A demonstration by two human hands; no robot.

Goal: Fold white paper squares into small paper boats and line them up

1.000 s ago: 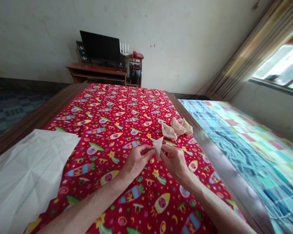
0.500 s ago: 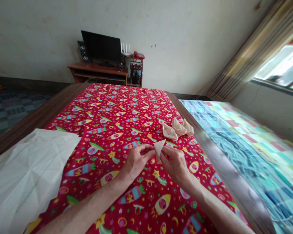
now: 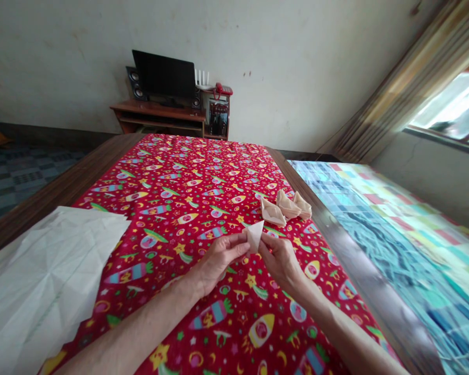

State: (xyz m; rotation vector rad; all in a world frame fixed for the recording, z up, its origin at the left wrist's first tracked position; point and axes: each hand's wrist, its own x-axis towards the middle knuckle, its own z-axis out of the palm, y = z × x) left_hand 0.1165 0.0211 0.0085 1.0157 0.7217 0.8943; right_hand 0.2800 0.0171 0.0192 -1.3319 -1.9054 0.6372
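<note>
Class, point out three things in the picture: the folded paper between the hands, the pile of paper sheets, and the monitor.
Folded paper [image 3: 255, 235]: head view, on its pale front flap.
Pile of paper sheets [image 3: 51, 278]: head view, on the creased top sheet.
Monitor [image 3: 164, 74]: head view, middle of its dark screen.

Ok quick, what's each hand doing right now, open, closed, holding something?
Left hand: closed, pinching the small folded paper.
Right hand: fingers at that paper's right edge; whether they grip it can't be told.
</note>
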